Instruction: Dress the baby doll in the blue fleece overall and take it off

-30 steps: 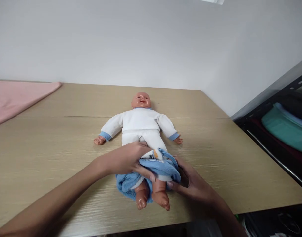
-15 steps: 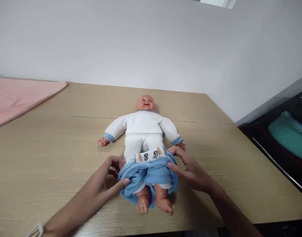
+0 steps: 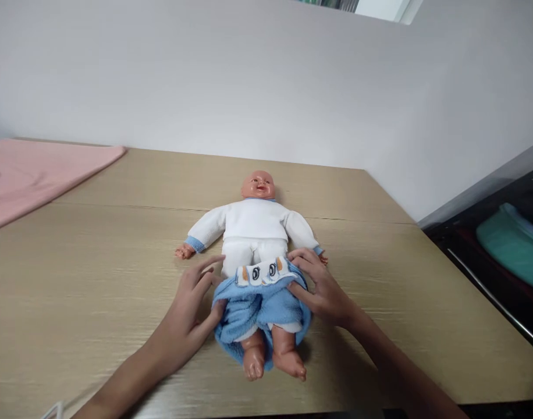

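Observation:
A baby doll (image 3: 252, 224) in a white top and white leggings lies on its back on the wooden table (image 3: 96, 273), head away from me. Blue fleece trousers (image 3: 260, 305) with a white waistband printed with eyes are bunched around its lower legs and thighs, the bare feet sticking out. My left hand (image 3: 192, 311) rests on the left side of the trousers, thumb pressed on the fabric, fingers stretched flat beside the doll's hip. On the right side, my right hand (image 3: 319, 288) pinches the waistband and cloth.
A pink cloth (image 3: 35, 174) lies on the table's far left corner. To the right of the table stands a dark rack holding folded teal fabric (image 3: 513, 241). A white wall runs behind the table.
Both hands slid up the doll's legs with the blue trousers, bringing the waistband higher toward the hips. The left hand came off the top of the trousers to their left side.

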The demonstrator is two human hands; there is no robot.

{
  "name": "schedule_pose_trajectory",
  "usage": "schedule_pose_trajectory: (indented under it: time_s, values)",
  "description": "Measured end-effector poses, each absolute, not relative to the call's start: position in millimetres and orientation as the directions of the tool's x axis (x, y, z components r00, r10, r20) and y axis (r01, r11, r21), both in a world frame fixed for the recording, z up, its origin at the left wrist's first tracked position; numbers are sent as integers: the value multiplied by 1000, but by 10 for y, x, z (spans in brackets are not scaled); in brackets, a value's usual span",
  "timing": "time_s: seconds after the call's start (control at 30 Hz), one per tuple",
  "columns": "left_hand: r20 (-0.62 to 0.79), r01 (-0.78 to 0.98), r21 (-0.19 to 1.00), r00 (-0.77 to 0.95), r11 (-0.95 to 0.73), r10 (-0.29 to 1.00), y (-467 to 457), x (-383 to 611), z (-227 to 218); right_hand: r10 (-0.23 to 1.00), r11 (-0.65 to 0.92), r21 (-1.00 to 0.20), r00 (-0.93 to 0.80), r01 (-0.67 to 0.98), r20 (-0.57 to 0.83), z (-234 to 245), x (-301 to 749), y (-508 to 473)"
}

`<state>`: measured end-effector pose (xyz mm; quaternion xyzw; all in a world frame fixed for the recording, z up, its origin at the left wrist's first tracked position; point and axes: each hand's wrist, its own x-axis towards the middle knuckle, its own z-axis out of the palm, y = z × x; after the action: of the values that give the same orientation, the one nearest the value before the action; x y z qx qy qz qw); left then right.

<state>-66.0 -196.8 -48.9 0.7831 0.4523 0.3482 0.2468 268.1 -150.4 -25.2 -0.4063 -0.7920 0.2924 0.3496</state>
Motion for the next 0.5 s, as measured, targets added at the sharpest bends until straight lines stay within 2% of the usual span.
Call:
schedule_pose_trajectory:
  time_s: [0.07, 0.17, 0.27, 0.37, 0.43, 0.5]
  values:
    - [277, 450, 790, 345, -417, 897, -1855, -630, -505, 864, 476, -760, -395, 442, 312, -307, 2654, -1448]
    - [206, 344, 895, 244, -283, 948, -1675, -566, -546, 894, 399, -816, -377, 418, 244, -410, 2612, -1320]
    - [165, 261, 943, 176, -207, 971, -1519, -516, -612, 900, 352, -873, -376, 338, 218, -503, 2586, -1186]
    - [108, 187, 971, 203, -147, 973, -1423, -515, -653, 896, 335, -899, -392, 284, 210, -530, 2583, -1142]
    - [139, 224, 957, 212, -186, 967, -1389, -538, -649, 891, 349, -886, -401, 306, 213, -501, 2595, -1177]
    - [259, 329, 889, 212, -319, 942, -1363, -565, -623, 882, 389, -856, -406, 340, 239, -450, 2609, -1233]
